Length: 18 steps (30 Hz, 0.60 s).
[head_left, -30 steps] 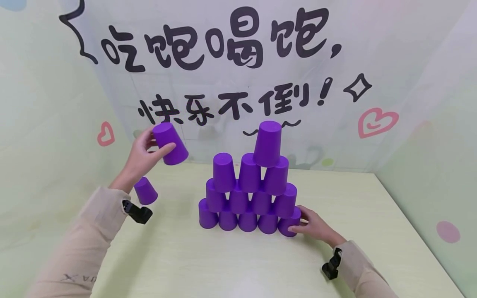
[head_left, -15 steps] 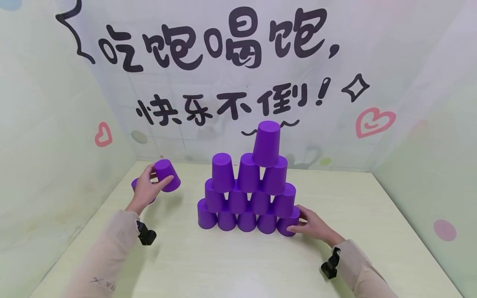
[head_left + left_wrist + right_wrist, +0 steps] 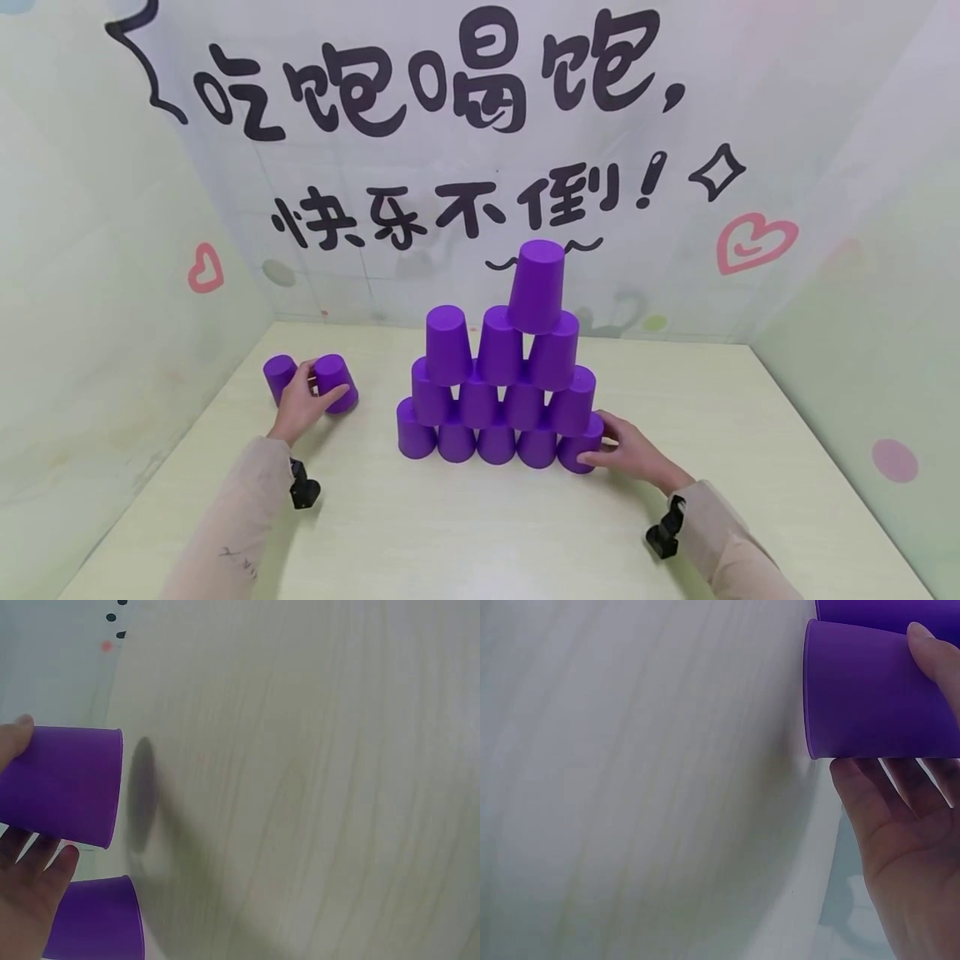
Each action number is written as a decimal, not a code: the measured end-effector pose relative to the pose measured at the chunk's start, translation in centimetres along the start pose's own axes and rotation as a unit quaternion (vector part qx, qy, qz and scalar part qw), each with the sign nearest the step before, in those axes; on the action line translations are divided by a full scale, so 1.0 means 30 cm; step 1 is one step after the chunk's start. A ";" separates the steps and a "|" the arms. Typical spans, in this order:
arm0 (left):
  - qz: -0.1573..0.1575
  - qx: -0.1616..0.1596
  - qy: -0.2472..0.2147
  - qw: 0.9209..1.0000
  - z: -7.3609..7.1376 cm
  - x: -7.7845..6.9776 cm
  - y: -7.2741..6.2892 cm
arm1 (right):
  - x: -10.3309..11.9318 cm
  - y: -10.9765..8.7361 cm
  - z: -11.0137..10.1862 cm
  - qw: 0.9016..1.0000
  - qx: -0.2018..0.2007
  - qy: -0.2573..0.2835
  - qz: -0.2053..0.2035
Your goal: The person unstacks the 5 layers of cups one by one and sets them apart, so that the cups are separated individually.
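Note:
Purple cups stand upside down in a stepped stack, with a single cup [image 3: 537,287] at the top right. My right hand [image 3: 633,454] holds the cup at the right end of the bottom row [image 3: 577,443], thumb in front and fingers behind. At the left, my left hand [image 3: 298,408] grips another upside-down purple cup [image 3: 334,379] between thumb and fingers. In the left wrist view that held cup [image 3: 64,784] shows a small gap between its rim and its shadow. Just left of this hand stands one more purple cup [image 3: 278,375], partly hidden by it.
The pale wooden table [image 3: 450,533] runs back to a printed wall sheet [image 3: 405,275] with large black characters. Side sheets [image 3: 862,333] flank the table. In the stack's third row, the cup on the left [image 3: 447,346] carries nothing on top.
My left hand has lowered its cup from in front of the back sheet to close above the table, beside the lone cup. The right hand and the stack have kept their place.

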State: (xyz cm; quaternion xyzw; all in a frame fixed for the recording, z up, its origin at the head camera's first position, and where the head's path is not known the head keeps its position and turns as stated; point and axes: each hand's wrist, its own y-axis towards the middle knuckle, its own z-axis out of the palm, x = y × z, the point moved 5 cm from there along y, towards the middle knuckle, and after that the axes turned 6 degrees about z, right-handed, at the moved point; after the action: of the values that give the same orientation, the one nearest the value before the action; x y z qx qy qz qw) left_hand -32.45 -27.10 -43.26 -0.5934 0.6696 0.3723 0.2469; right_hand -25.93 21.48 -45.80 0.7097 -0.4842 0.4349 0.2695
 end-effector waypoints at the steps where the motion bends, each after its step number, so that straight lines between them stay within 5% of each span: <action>1: 0.000 0.000 0.000 1.000 0.002 0.003 0.002 | 0.001 0.000 -0.001 1.000 -0.001 0.000 -0.001; 18: -0.030 -0.027 0.016 0.999 0.012 0.057 0.018 | 0.003 -0.004 -0.002 1.000 -0.002 -0.002 -0.003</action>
State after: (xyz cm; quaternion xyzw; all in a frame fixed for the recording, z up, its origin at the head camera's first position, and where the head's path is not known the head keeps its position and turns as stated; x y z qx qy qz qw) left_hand -33.30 -27.85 -44.68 -0.6257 0.6445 0.3736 0.2312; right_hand -25.84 21.54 -45.69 0.7118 -0.4831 0.4318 0.2711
